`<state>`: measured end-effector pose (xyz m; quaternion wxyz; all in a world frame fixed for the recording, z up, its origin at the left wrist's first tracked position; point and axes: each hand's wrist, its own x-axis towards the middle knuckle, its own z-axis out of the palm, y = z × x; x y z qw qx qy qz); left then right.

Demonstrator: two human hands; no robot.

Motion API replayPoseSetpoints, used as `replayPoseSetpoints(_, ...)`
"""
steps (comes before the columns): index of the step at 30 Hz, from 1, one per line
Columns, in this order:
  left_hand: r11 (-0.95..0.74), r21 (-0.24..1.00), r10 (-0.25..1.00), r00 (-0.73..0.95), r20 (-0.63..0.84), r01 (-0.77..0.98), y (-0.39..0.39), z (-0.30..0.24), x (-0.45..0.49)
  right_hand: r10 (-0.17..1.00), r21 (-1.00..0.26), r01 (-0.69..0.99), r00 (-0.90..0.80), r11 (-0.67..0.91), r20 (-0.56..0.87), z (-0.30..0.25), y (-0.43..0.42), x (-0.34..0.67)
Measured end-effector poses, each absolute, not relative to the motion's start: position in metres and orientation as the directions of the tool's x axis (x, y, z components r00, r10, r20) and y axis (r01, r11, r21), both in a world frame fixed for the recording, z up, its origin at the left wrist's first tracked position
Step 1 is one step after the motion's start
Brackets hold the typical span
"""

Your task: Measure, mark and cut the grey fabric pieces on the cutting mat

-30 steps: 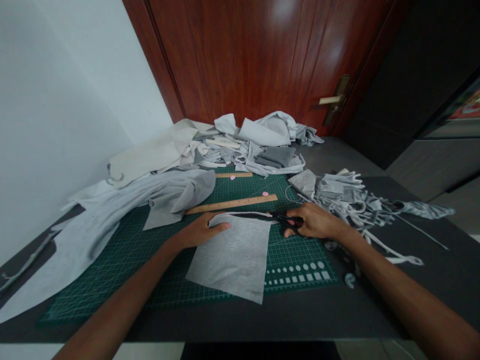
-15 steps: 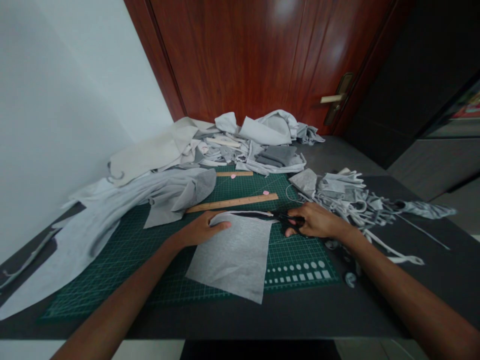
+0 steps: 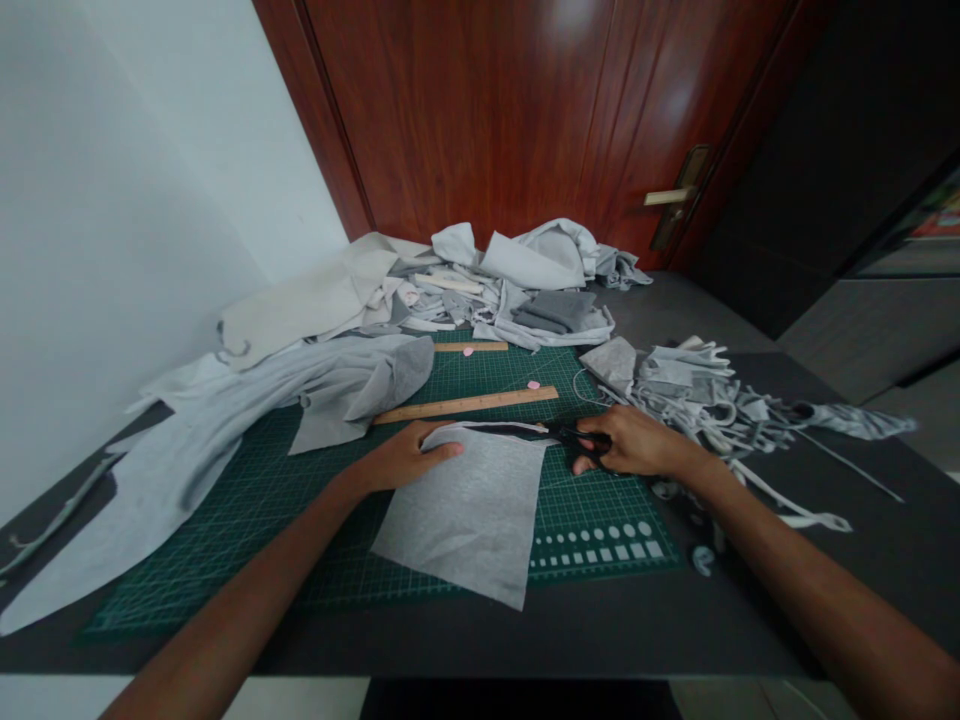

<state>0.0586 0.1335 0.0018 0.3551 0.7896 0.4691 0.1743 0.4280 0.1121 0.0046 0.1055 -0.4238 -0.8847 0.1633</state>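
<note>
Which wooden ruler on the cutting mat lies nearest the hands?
The front ruler, slanting just past the grey fabric sheet; the other ruler lies farther back, beside the fabric heap.

The cutting mat [image 3: 592,515] lies on the table [image 3: 525,635]. On the mat: a fabric sheet [image 3: 465,525] toward the front, scissors [image 3: 577,438] just right of the sheet, a long ruler [image 3: 465,405] behind both, a short ruler [image 3: 469,346] along the rear edge. A large cloth [image 3: 187,450] overlaps the mat's left side. Behind the mat, a fabric pile [image 3: 510,290] sits before the door [image 3: 480,120]. Right of the mat, scrap strips [image 3: 697,395] lie on the table
</note>
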Motion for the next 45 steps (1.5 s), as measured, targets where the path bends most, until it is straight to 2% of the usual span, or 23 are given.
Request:
replayPoseSetpoints(5, -0.319, 0.737, 0.840, 0.538, -0.071, 0.596, 0.1336, 0.0042, 0.0596, 0.781, -0.360, 0.721, -0.623, 0.592, 0.038, 0.0058, 0.1115, 0.4279)
replayPoseSetpoints(11, -0.313, 0.734, 0.859, 0.510, -0.054, 0.603, 0.1318, 0.0050, 0.0604, 0.777, -0.364, 0.714, -0.627, 0.599, 0.048, 0.0062, 0.1111, 0.4275)
replayPoseSetpoints(24, -0.322, 0.712, 0.856, 0.514, -0.063, 0.623, 0.1358, -0.0007, 0.0572, 0.769, -0.439, 0.685, -0.639, 0.581, 0.019, 0.0041, 0.1101, 0.4292)
replayPoseSetpoints(45, -0.308, 0.735, 0.855, 0.514, -0.065, 0.605, 0.1331, 0.0012, 0.0585, 0.763, -0.419, 0.688, -0.647, 0.592, 0.015, 0.0041, 0.1100, 0.4299)
